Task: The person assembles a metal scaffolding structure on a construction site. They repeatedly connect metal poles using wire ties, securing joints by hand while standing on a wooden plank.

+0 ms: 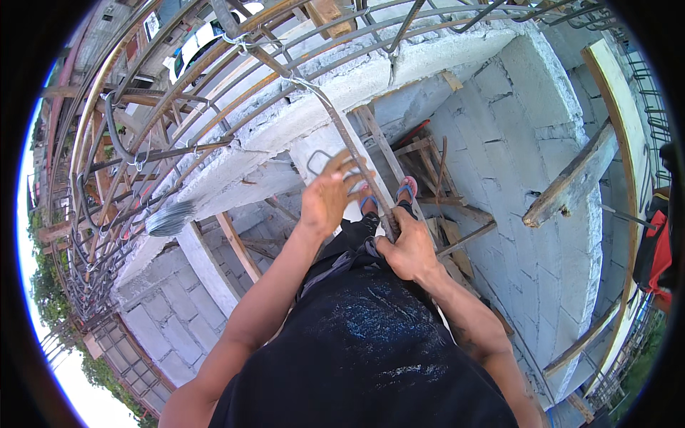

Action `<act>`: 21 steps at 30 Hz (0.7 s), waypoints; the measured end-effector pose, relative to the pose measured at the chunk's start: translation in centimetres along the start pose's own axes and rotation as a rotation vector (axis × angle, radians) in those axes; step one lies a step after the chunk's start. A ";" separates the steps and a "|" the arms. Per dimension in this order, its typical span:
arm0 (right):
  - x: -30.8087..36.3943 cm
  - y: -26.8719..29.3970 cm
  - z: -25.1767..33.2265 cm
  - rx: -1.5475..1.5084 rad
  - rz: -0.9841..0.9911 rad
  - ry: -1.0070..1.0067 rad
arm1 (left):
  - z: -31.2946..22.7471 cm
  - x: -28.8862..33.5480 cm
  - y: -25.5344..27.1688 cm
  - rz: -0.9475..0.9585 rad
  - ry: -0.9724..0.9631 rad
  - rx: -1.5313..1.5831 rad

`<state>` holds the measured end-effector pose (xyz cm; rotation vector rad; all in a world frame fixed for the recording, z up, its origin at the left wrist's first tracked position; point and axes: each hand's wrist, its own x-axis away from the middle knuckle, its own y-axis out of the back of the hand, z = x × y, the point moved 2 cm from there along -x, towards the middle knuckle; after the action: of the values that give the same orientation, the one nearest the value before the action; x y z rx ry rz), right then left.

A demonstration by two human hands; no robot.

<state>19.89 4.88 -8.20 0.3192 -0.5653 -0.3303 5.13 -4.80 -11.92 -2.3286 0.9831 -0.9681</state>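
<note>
My right hand [408, 246] is closed around the lower end of a brown steel reinforcing bar [341, 127], close to my waist. The bar slants up and away to the rebar cage [275, 65] on the concrete beam [285, 128]. My left hand [330, 196] is beside the bar's middle, its fingers spread and slightly blurred. Just beyond those fingers shows a small bent metal loop [316, 158]; whether it touches my hand I cannot tell. A bundle of grey tie wire [170, 219] lies on the beam at the left.
My feet, in flip-flops [407, 188], stand on a narrow pale board [382, 175] high up. Below are timber props [464, 207] and block walls [499, 171]. A rough wooden post [571, 178] juts in at the right, near a red and black object [651, 250].
</note>
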 end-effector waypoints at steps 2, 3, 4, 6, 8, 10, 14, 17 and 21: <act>-0.6 -0.1 -0.5 0.042 -0.140 0.076 | 2.1 4.0 0.0 0.103 0.300 -0.043; -1.1 0.0 -0.9 0.080 -0.185 0.095 | 3.2 4.9 0.0 0.118 0.445 -0.105; -1.4 0.1 -1.2 0.119 -0.232 0.132 | 3.9 5.4 -0.2 0.206 0.411 -0.174; -2.2 0.5 -2.1 0.159 -0.273 0.186 | 4.5 4.6 -0.3 0.299 0.308 -0.223; -3.5 1.3 -3.2 0.156 -0.287 0.232 | 5.4 2.9 -0.8 0.361 0.306 -0.508; -4.6 1.5 -4.0 0.126 -0.265 0.327 | 6.6 1.2 -1.9 0.428 0.305 -0.592; -6.0 2.9 -5.3 0.176 -0.198 0.480 | 10.2 -0.5 -4.4 0.269 0.300 -0.309; -6.8 4.3 -5.3 0.262 0.036 0.510 | 11.8 -1.3 -4.8 0.285 0.355 -0.253; -9.7 8.4 -3.7 0.143 0.290 0.521 | 11.5 -1.9 -5.4 0.448 0.293 -0.259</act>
<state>16.07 16.97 -12.51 0.4363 -0.1159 0.0787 15.08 1.48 -17.13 -2.0462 1.7490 -1.0556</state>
